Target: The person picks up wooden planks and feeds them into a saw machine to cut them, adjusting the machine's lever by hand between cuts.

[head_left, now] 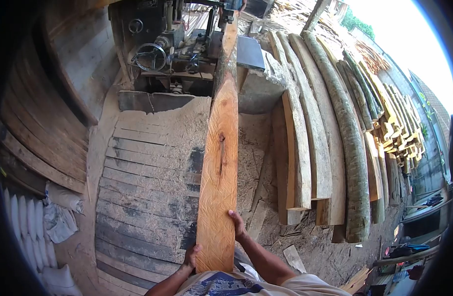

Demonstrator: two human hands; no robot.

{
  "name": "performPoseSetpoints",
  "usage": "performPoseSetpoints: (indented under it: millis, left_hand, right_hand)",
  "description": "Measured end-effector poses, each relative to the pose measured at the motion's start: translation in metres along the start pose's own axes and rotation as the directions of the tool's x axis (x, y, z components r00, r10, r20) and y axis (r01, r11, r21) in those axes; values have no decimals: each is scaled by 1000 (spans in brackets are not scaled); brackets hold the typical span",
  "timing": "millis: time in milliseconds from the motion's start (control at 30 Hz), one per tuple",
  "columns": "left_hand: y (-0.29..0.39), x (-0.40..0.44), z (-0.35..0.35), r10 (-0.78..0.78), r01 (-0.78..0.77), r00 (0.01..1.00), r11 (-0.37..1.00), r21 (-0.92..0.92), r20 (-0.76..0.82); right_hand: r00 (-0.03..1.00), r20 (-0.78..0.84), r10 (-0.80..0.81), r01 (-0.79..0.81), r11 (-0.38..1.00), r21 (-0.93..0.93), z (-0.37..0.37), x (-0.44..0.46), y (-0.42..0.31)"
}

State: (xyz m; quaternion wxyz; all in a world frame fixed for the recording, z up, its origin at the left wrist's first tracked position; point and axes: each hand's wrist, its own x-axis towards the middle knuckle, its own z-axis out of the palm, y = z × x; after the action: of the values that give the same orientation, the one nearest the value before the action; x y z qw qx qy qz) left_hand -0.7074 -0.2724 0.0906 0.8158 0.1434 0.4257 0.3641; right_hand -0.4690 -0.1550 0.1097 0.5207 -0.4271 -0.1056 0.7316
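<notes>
A long sawn timber beam (219, 192) runs from my waist away to the machine at the top. Its upper face is orange-brown, with a dark knot and a crack about halfway along. My left hand (192, 256) is closed on the beam's left edge close to my body. Farther forward, my right hand (237, 223) grips the right edge, its thumb near the upper face and its other fingers hidden below. The beam's far end lies beside a sawing machine (174, 42) with handwheels.
Slatted boards (142, 197) covered in sawdust lie left of the beam. Logs and thick planks (330, 133) are stacked at right, beside a concrete block (258, 91). White sacks (32, 227) stand at lower left. Another person's hand (243, 6) shows at the far end.
</notes>
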Motion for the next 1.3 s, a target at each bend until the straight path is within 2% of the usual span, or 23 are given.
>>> performPoseSetpoints:
  millis: [200, 300, 367, 433, 500, 600, 700, 867, 967, 1100, 1300]
  left_hand:
    - [21, 81, -3, 31, -20, 995, 992, -123, 90]
    - [46, 112, 11, 48, -46, 998, 997, -61, 32]
    - [21, 156, -26, 51, -51, 999, 999, -12, -7]
    - [32, 174, -24, 54, -53, 998, 998, 32, -39]
    - [93, 176, 23, 44, -40, 998, 996, 77, -53]
    - [121, 209, 32, 61, -66, 997, 993, 100, 52]
    - [170, 227, 67, 102, -105, 994, 989, 102, 33]
    - [220, 273, 100, 53, -53, 997, 999, -5, -55]
    - [240, 318, 99, 62, -62, 998, 998, 7, -31]
    - [295, 362, 133, 136, -134, 990, 988, 82, -22]
    - [325, 455, 125, 159, -161, 987, 973, 163, 24]
  right_hand:
    - [999, 21, -35, 35, 999, -13, 16, 64, -50]
    - [999, 10, -48, 49, 998, -27, 34, 95, -84]
    - [1000, 3, -23, 23, 1000, -19, 37, 117, -99]
    - [999, 19, 33, -33, 999, 16, 29, 147, -106]
    - [999, 36, 4, -4, 1000, 3, 21, 177, -113]
    - [998, 53, -26, 26, 1000, -12, 35, 203, -137]
    - [998, 70, 0, -1, 1000, 24, 38, 239, -157]
    - [998, 69, 10, -10, 1000, 4, 51, 295, -198]
    - [999, 50, 2, -2, 1000, -14, 58, 333, -228]
    - [999, 35, 17, -17, 1000, 7, 68, 386, -267]
    - [999, 35, 7, -8, 1000, 19, 85, 465, -323]
